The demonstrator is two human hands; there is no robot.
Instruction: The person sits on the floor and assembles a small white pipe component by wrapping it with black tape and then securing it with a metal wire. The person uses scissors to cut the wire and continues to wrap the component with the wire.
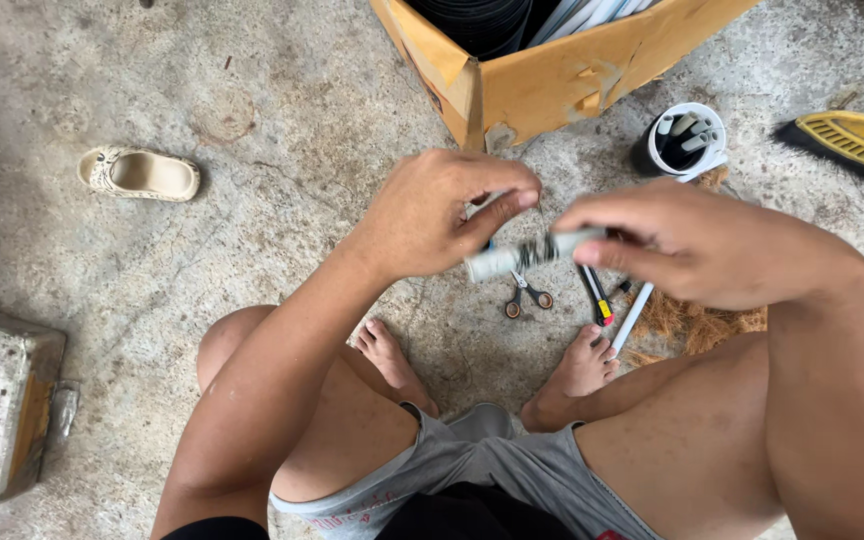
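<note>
My right hand [697, 245] grips a short whitish tube [527, 254] with a dark wrapping around its middle, held level above my bare feet. My left hand [442, 210] pinches something thin at the tube's top, thumb and forefinger pressed together; what it pinches is too small to tell. The tube is motion-blurred. Below the hands on the concrete floor lie small scissors [527, 296], a cutter knife [597, 297] and a long white rod [632, 318].
An open cardboard box [552, 85] of dark and white parts stands ahead. A white cup [687, 140] with short tubes, a yellow brush [857, 145], brown fibre [697, 325], a beige slipper [140, 174] and a worn metal box [2, 400] lie around.
</note>
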